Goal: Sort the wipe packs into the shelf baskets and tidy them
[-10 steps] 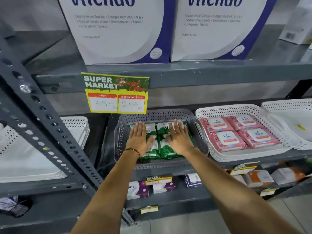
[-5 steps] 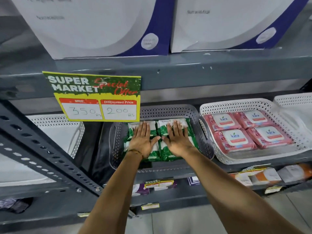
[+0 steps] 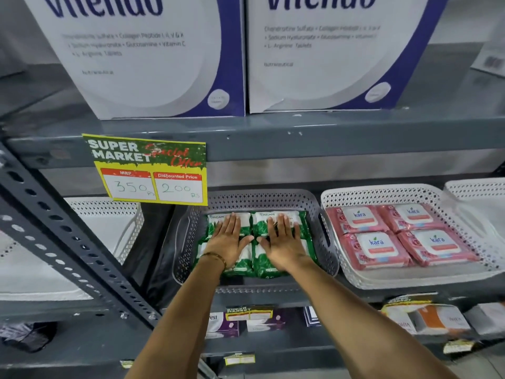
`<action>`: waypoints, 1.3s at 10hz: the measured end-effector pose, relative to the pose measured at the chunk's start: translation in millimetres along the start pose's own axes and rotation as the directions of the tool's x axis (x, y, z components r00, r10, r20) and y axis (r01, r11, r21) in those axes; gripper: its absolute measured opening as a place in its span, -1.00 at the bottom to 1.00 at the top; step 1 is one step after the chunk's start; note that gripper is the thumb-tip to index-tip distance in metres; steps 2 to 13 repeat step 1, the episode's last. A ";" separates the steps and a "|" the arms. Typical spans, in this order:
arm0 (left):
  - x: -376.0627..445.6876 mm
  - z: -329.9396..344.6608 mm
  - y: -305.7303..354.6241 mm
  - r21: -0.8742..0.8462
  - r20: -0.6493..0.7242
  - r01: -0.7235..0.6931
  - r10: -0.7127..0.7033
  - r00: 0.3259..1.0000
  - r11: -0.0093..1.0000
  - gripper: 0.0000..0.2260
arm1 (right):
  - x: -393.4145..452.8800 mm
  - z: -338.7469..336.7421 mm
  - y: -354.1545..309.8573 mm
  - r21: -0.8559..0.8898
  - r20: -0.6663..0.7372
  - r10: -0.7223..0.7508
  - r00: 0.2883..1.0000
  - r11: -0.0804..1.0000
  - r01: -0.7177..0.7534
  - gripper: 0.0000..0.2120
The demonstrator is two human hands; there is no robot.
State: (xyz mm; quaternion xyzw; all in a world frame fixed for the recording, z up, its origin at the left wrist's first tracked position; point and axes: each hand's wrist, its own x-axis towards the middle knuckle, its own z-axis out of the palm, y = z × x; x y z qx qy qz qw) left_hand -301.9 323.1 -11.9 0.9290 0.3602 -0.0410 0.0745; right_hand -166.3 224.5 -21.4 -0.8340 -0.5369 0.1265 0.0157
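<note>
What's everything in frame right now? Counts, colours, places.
green wipe packs: four, green and white, in the grey basket
grey basket: one, middle shelf, centre
pink wipe packs: four, pink, in the white basket to its right
white basket: one, middle shelf
other white baskets: two partly visible, far left and far right
price sign: one, yellow and green, on the upper shelf edge
large boxes: two, white and blue, top shelf
small boxes: several, lower shelf
left hand: flat on the green packs
right hand: flat on the green packs
</note>
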 end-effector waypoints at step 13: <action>-4.5 -14.0 7.1 -0.016 -0.063 0.005 -0.006 0.998 1.000 -0.42 | -4.3 -13.9 -0.6 0.046 -0.078 -0.005 0.997 0.999 0.009 -0.34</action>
